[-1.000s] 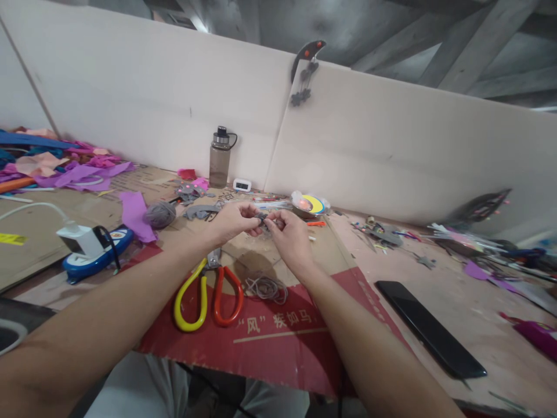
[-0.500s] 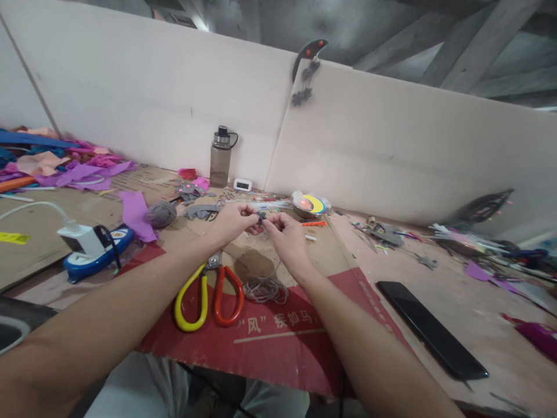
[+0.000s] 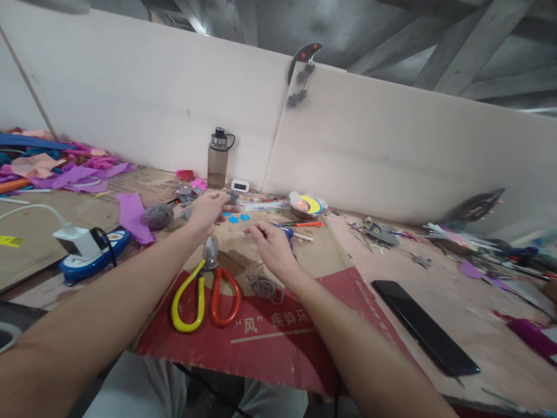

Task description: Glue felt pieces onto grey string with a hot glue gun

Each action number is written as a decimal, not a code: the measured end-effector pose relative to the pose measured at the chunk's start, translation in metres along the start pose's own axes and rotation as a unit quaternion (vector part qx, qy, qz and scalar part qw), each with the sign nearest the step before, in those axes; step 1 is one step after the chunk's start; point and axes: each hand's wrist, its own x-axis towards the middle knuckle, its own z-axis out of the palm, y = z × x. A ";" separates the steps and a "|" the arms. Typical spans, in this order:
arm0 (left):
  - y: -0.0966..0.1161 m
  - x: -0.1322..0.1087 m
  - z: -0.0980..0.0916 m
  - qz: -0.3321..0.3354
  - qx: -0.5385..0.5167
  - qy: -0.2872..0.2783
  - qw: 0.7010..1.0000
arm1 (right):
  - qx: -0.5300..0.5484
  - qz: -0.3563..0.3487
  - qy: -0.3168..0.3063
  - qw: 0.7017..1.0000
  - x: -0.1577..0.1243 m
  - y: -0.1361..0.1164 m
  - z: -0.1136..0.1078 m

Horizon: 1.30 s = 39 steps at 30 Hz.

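The yellow-and-red-handled scissors (image 3: 211, 262) lie on the red-and-brown cardboard (image 3: 278, 360), blades pointing away from the person. Just beyond those blades, the left hand (image 3: 212, 210) has its fingers stretched out toward the right, with a dark grey piece (image 3: 232, 198) at or just behind the fingertips, farther from the person than the scissors. To the right of the blades, the right hand (image 3: 273, 247) is partly curled, thumb and forefinger near each other. The fingertips are small and blurred, so I cannot tell whether either hand is gripping anything. Blue flower-shaped pieces (image 3: 234, 219) lie beyond the scissors and a little to their right. A coil of grey cord (image 3: 266, 288) sits near the red handle, on its right. Left of the scissors and farther off is a grey yarn ball (image 3: 158, 215); a drinking bottle (image 3: 217, 162) stands well beyond them, and a black phone (image 3: 424, 326) lies well to their right.
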 end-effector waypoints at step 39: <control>0.000 0.012 -0.011 -0.049 -0.080 -0.016 0.995 | 0.130 0.066 0.118 0.982 0.015 -0.001 -0.032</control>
